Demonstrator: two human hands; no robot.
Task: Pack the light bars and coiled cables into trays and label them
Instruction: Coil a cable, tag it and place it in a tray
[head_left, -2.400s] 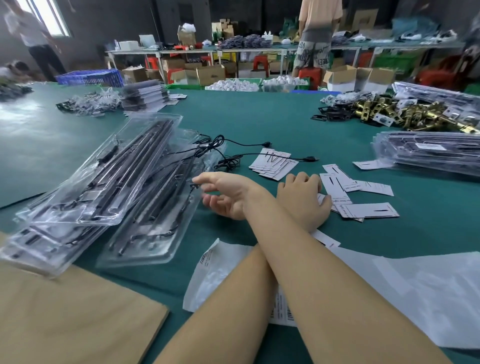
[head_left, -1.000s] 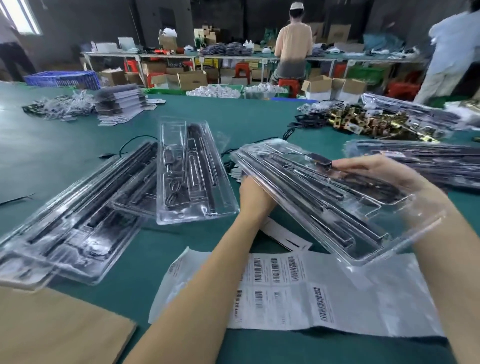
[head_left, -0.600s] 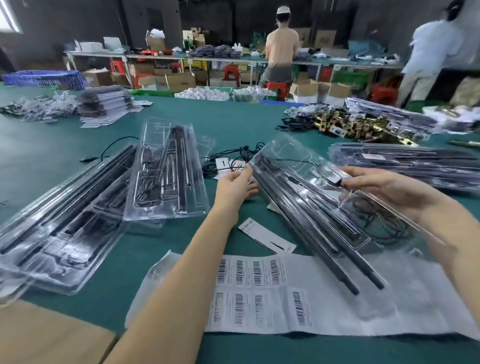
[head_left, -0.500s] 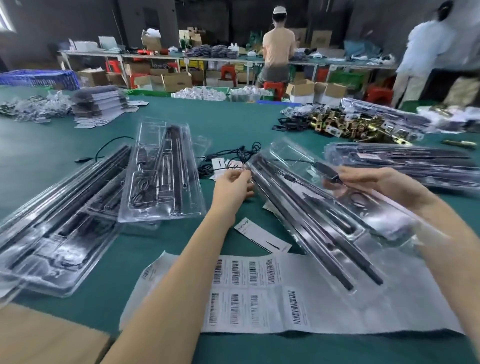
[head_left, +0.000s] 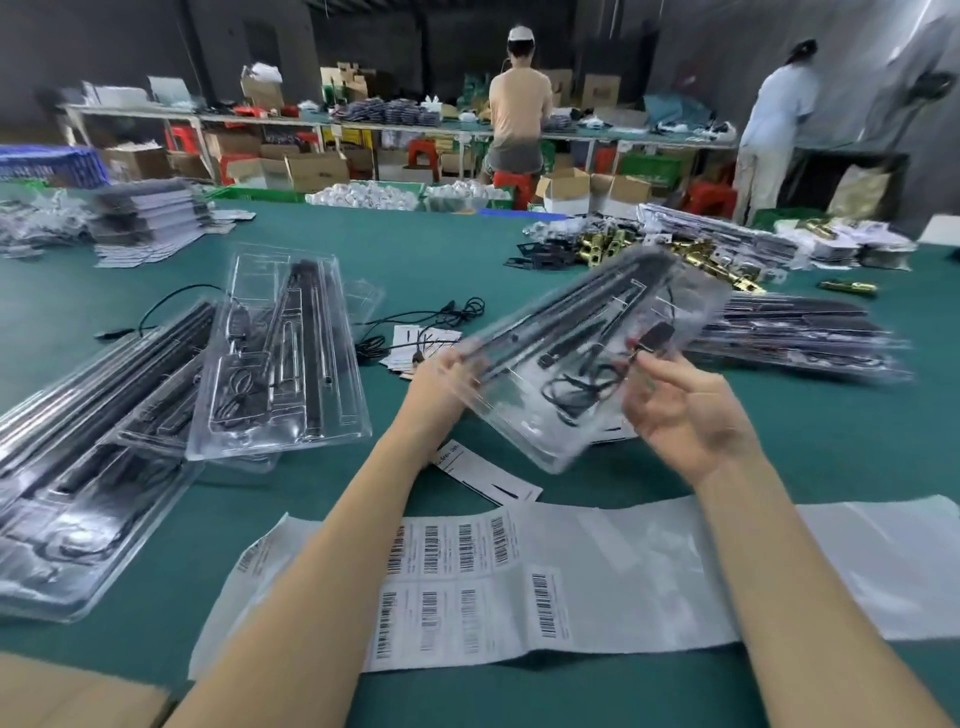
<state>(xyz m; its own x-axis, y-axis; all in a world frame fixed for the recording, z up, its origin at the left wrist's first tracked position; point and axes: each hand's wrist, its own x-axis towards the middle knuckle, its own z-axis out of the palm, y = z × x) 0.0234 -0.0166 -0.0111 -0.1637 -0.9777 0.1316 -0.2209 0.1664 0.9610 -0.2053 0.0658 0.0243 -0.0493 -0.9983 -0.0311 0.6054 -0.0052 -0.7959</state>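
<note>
From over the worker's shoulder, the clear tray (head_left: 587, 358) is held tilted above the green table (head_left: 810, 447), light bars (head_left: 566, 317) and coiled cable (head_left: 582, 384) inside. The left hand (head_left: 441, 379) grips its near-left edge; the right hand (head_left: 680, 410) has its fingers curled at the right rim, pinching near a black plug (head_left: 655, 335) (too blurred to be sure). It looks light, thin, flexible and slick, so the rims seem the best hold. Open cloth lies below, between the barcode sheet (head_left: 519, 582) and the packed trays (head_left: 291, 358) to the left.

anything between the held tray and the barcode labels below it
Nothing visible. The tray is held in the air by the left hand and right hand, and the label sheet lies uncovered on the table, apart from the forearms crossing over it.
</note>
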